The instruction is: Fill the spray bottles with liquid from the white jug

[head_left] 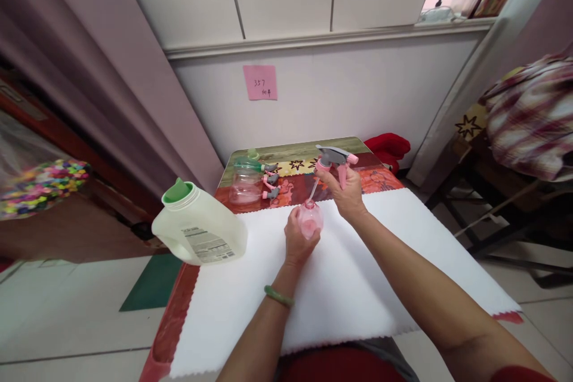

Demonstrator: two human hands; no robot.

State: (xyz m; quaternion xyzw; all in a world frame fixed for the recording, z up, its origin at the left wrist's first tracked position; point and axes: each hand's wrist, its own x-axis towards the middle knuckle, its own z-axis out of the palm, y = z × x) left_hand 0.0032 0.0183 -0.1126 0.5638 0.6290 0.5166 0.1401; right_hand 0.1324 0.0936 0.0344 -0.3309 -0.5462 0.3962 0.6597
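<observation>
One table, red-edged, before me. One white cloth, over its near part. One pale jug, standing at left. Spare bottles, clear, lying far left. Left hand, curled around a pink bottle, mid-table. Right hand, gripping a sprayer above; its tube slants to the bottle's neck. One green bangle, left wrist.

Four spray heads, one held bottle, lying bottles overlapping, uncountable, one jug.
</observation>
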